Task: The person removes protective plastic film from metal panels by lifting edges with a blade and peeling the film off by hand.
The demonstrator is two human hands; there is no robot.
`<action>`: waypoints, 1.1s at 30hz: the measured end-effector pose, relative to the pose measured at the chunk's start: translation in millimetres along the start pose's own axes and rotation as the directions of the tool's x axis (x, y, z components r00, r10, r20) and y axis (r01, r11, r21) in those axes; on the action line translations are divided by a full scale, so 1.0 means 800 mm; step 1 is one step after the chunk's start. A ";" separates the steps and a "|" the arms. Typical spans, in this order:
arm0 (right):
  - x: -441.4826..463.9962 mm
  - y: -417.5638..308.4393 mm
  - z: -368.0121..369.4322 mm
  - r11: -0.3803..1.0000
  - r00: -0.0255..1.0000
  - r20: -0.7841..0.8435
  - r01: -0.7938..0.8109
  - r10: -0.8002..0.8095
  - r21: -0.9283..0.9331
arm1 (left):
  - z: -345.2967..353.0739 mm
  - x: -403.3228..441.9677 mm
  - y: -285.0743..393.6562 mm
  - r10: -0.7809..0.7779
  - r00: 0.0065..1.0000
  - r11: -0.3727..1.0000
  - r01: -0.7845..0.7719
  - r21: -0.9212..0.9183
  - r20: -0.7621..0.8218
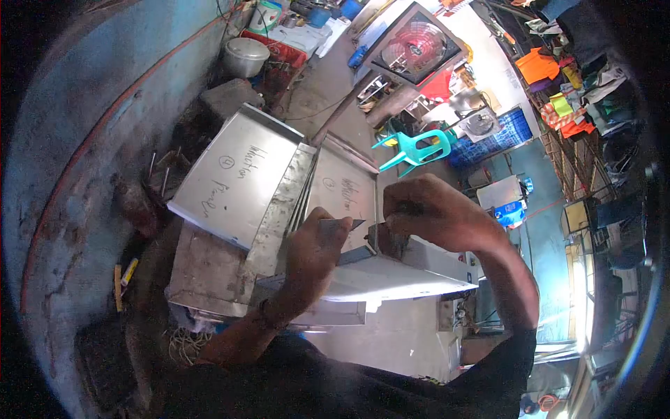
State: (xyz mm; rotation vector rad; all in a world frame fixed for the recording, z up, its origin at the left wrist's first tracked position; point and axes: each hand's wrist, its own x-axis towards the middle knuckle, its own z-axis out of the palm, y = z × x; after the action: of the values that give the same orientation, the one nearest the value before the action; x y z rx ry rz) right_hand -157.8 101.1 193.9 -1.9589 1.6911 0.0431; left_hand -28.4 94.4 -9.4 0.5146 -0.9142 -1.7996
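Note:
My left hand (312, 255) is closed on a thin grey flat piece (342, 225) with a pointed end, thumb pressed on it. My right hand (434, 211) is curled with its fingers together above the corner of a sheet-metal panel; whatever it holds is hidden. Just below its fingers is a dark brown patch or piece (391, 241), which I cannot identify. Under both hands lies a metal panel (338, 185) with handwriting and a circled number. To its left rests another metal panel (234, 171), marked with a circled 4.
The panels lie on a worn bench (206, 269) beside a blue wall (84, 153). Beyond them are a green plastic chair (422, 148), a large square-framed fan (415, 47) and a silver pot (246, 56). Piled cloths (541, 66) are at the right.

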 end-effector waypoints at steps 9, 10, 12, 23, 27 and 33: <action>-0.027 0.009 0.012 0.885 0.927 -0.160 -0.257 0.339 0.387 | -0.004 0.011 0.002 0.055 0.998 0.979 -0.053 0.196 -0.004; -0.030 0.016 0.014 0.849 0.890 -0.171 -0.322 0.422 0.420 | -0.004 0.010 0.004 0.057 0.998 0.970 -0.054 0.237 -0.006; -0.039 0.021 0.025 0.859 0.893 -0.180 -0.315 0.412 0.403 | -0.004 0.008 0.006 0.060 0.998 0.959 -0.056 0.277 -0.005; -0.049 -0.010 0.033 0.874 0.969 -0.174 -0.072 0.176 0.481 | -0.005 0.002 0.011 -0.021 1.000 0.994 0.020 0.107 0.004; -0.062 -0.017 0.037 0.896 0.947 -0.225 -0.114 0.228 0.429 | -0.005 0.000 0.007 0.078 0.997 0.980 -0.074 0.187 -0.014; -0.087 0.004 0.039 0.918 0.889 -0.349 -0.165 0.298 0.361 | 0.000 0.000 0.008 0.132 0.991 0.984 -0.126 0.129 -0.037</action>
State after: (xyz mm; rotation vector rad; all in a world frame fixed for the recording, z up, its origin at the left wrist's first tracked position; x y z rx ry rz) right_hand -165.1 177.4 191.4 -1.5790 2.0356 -0.5490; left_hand -24.5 93.4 -4.3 0.5613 -1.0112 -1.6146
